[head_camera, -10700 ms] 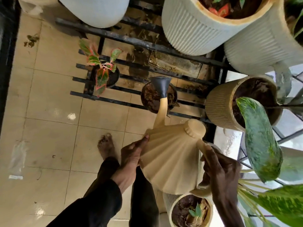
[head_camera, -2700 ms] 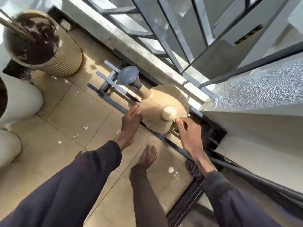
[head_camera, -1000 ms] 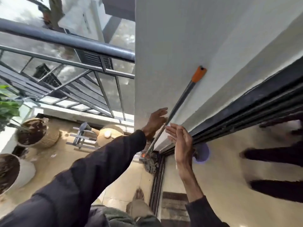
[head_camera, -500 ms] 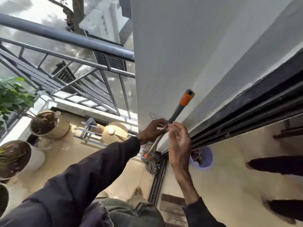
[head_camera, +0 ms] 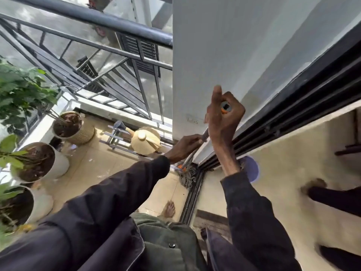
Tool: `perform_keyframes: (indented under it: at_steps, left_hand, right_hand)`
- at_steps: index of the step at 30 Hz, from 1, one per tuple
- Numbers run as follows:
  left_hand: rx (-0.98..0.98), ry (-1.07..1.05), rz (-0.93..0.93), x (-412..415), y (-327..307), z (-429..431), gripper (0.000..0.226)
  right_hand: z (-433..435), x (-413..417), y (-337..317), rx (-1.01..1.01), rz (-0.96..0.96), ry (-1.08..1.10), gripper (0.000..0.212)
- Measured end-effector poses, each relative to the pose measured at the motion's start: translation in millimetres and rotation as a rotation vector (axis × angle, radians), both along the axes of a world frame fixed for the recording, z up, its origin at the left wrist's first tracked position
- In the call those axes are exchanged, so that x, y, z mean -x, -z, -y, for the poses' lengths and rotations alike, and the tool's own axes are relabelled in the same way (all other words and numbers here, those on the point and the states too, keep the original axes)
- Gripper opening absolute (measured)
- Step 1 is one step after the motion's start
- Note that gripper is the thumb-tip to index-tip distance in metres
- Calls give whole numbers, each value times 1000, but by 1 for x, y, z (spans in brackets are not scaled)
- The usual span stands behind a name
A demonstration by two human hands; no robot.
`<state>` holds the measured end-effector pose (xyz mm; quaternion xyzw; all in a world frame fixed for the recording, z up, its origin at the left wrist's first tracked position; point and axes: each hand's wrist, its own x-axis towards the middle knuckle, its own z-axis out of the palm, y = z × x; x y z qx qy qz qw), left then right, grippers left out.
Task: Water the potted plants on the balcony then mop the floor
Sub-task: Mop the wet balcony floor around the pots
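Note:
I hold the mop with both hands. My right hand (head_camera: 224, 118) is wrapped around the orange top end of the mop handle (head_camera: 226, 107). Lower down, my left hand (head_camera: 183, 146) grips the grey shaft. The grey stringy mop head (head_camera: 187, 176) rests on the floor by the sliding-door track. The beige watering can (head_camera: 145, 140) stands on a low metal rack near the railing. Three potted plants line the left side: a beige ribbed pot (head_camera: 75, 129) and two white pots (head_camera: 41, 162) (head_camera: 23, 204).
The metal balcony railing (head_camera: 109, 22) runs across the far side. A white wall (head_camera: 224, 45) and black sliding-door track (head_camera: 293, 114) are on the right. A purple bucket (head_camera: 251, 169) stands just inside. Another person's legs (head_camera: 332, 196) are on the inner floor. My bare foot (head_camera: 169, 209) is on the tiles.
I set the watering can on the rack, turned to the wall and took hold of the mop. My right hand slid up onto the orange end; the handle now tilts toward me.

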<state>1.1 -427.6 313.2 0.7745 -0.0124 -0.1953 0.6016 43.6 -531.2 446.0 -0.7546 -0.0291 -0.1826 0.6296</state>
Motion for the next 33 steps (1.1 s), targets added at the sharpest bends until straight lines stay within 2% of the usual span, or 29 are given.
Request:
perform_keyframes:
  at_steps: [5, 9, 15, 20, 26, 30, 33]
  left_hand:
    - [61, 18, -19, 17, 1, 1, 34]
    - [-2, 54, 45, 18, -5, 3, 32]
    - [-200, 143, 181, 26, 0, 0, 36]
    - [-251, 154, 238, 53, 13, -8, 26]
    - [-480, 86, 358, 92, 40, -40, 27]
    - [-591, 76, 389, 108, 44, -82, 37]
    - [-616, 88, 412, 115, 50, -110, 26]
  right_hand:
    - [-1, 16, -8, 61, 54, -26, 57]
    - [0, 14, -19, 79, 35, -8, 54]
    - [-1, 16, -10, -30, -31, 68, 58]
    - [-4, 31, 2, -143, -116, 121, 54]
    - [-27, 78, 19, -423, -135, 19, 59]
    - [-58, 118, 39, -431, -114, -68, 50]
    - [-81, 140, 54, -437, -119, -81, 50]
